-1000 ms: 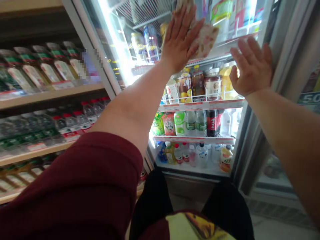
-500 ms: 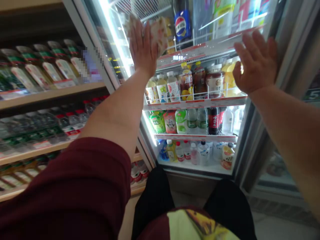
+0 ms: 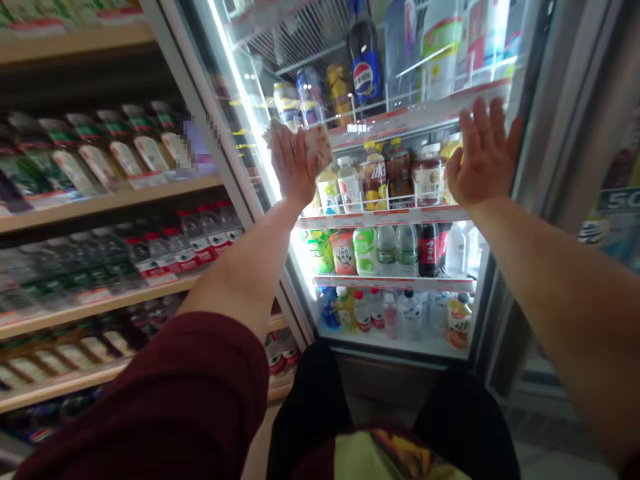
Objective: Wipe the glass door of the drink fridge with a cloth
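My left hand (image 3: 295, 167) presses a pale, patterned cloth (image 3: 320, 145) flat against the glass door of a lit drinks fridge, near its left side. The cloth lies under my fingers and sticks out to either side of them. Behind the glass, just above the cloth, stand cans (image 3: 309, 93) and a Pepsi bottle (image 3: 364, 63). My right hand (image 3: 484, 157) rests at the right side of the door with its fingers spread and nothing in it. Whether the whole palm touches the glass I cannot tell.
Inside the fridge, shelf rails (image 3: 390, 217) run across rows of bottles. To the left, wooden shelves (image 3: 110, 200) hold many bottles. A grey door frame (image 3: 565, 167) and another fridge stand at right. My knees (image 3: 310, 407) are close to the fridge's base.
My left hand has slid down the glass with the cloth, uncovering the cans behind it. My right hand has shifted slightly left and down, fingers still spread. The view has shifted a little too.
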A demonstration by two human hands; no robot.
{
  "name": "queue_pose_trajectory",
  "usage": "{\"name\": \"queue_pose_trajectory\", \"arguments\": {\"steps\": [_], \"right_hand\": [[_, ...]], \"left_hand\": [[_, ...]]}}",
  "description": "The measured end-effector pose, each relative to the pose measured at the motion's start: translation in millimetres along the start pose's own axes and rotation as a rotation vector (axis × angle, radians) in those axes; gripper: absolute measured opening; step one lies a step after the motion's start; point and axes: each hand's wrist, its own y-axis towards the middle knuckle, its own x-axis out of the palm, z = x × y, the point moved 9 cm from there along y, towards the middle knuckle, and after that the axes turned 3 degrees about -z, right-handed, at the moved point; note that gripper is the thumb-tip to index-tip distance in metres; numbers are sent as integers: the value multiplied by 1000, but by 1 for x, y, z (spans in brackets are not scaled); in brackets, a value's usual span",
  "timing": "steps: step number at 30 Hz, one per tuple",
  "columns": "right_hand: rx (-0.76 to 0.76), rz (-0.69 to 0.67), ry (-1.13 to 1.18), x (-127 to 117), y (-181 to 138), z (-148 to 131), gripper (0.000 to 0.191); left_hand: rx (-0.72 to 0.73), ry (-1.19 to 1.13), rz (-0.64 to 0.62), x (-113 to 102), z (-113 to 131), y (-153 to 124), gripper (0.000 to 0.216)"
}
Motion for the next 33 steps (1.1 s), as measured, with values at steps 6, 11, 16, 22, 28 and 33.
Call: {"name": "queue_pose_trajectory", "arguments": {"steps": [6, 11, 16, 22, 28, 33], "right_hand": [[2, 33, -7, 3, -3, 5, 76], [31, -3, 12, 3, -4, 3, 76], [63, -15, 32, -1, -8, 1, 75], [59, 15, 24, -6, -9, -2, 72], [60, -4, 35, -5, -9, -1, 70], [57, 2, 5, -6, -9, -5, 70]], "left_hand": [[0, -71, -62, 11, -7, -37, 68], [-6, -67, -79, 11, -3, -43, 67], [-29, -44, -32, 2, 21, -4, 66], [-126, -34, 30, 0, 85, 39, 72], [279, 100, -172, 28, 170, -33, 68], [636, 60, -269, 46, 184, -87, 63]]}}
